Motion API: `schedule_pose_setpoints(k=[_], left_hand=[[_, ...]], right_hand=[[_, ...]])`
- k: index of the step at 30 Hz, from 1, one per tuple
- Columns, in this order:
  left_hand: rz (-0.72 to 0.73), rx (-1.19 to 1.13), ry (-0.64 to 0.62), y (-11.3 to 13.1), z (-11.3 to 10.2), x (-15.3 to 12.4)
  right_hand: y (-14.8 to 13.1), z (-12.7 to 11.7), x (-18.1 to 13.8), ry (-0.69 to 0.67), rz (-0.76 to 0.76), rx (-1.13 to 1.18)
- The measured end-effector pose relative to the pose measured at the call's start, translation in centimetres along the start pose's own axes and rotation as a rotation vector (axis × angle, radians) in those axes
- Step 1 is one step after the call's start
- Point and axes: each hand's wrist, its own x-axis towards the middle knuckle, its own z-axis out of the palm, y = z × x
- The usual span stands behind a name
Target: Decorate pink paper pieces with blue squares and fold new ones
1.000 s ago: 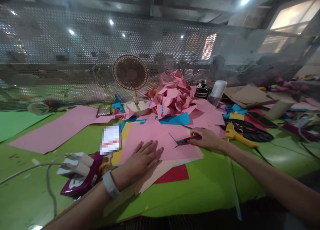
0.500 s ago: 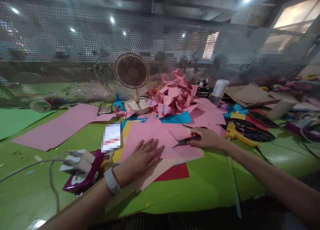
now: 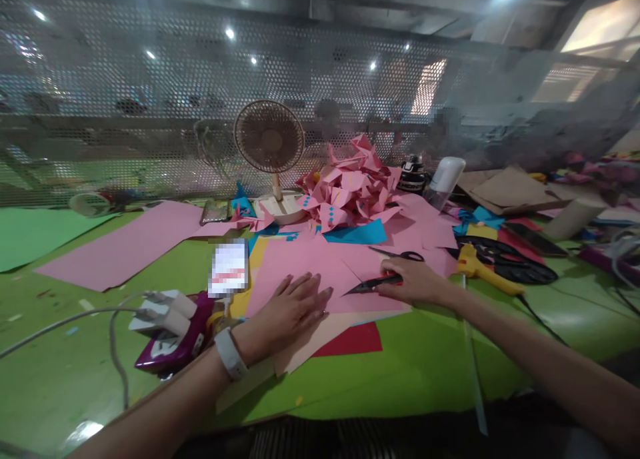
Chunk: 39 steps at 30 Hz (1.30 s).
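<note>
My left hand (image 3: 295,312) lies flat, fingers spread, on a pink paper sheet (image 3: 290,266) on top of a small stack. At the right side of that sheet, my right hand (image 3: 417,282) has its fingers closed round the red-and-black handle of scissors (image 3: 365,286). Their dark pointed tips face left and rest on or just above the paper, apart from my left hand. Just behind my right hand is another dark blade with a black handle loop (image 3: 413,256). Peach paper (image 3: 310,342) and red paper (image 3: 353,340) stick out under the stack.
Folded pink paper pieces (image 3: 350,186) are heaped behind the sheet, beside a small fan (image 3: 270,139). A phone (image 3: 228,267) and a purple power strip (image 3: 173,352) with cables stand left. A yellow glue gun (image 3: 487,272) lies right, near a translucent stick (image 3: 474,366).
The view has shifted slightly, so most things appear a little to the right. The pink sheet's raised far edge seems to lie differently. Both hands keep nearly the same places.
</note>
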Motion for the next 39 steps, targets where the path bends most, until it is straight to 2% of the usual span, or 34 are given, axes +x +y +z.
schedule_pose_setpoints(k=[6, 13, 18, 23, 26, 33, 39], left_hand=[[0.01, 0.002, 0.004, 0.0, 0.0, -0.1], [-0.008, 0.01, 0.034, 0.6, 0.5, 0.4], [0.025, 0.029, 0.05, 0.3, -0.2, 0.4], [0.035, -0.007, -0.072, -2.2, -1.0, -0.6], [0.023, -0.024, -0.123, -2.7, -1.1, -0.9], [0.04, 0.002, -0.124, -2.4, -1.1, -0.8], [0.031, 0.012, -0.129, -2.5, -0.9, -0.7]], right_hand=[[0.0, 0.3, -0.6, 0.007, 0.008, -0.005], [-1.2, 0.2, 0.4, 0.048, 0.025, -0.004], [-0.9, 0.0, 0.2, 0.027, 0.018, -0.007], [-0.3, 0.7, -0.2, 0.073, -0.033, 0.029], [-0.5, 1.2, 0.0, 0.121, -0.056, 0.03], [-1.2, 1.5, 0.2, 0.124, -0.085, 0.051], [-1.0, 1.4, -0.8, 0.111, -0.049, 0.059]])
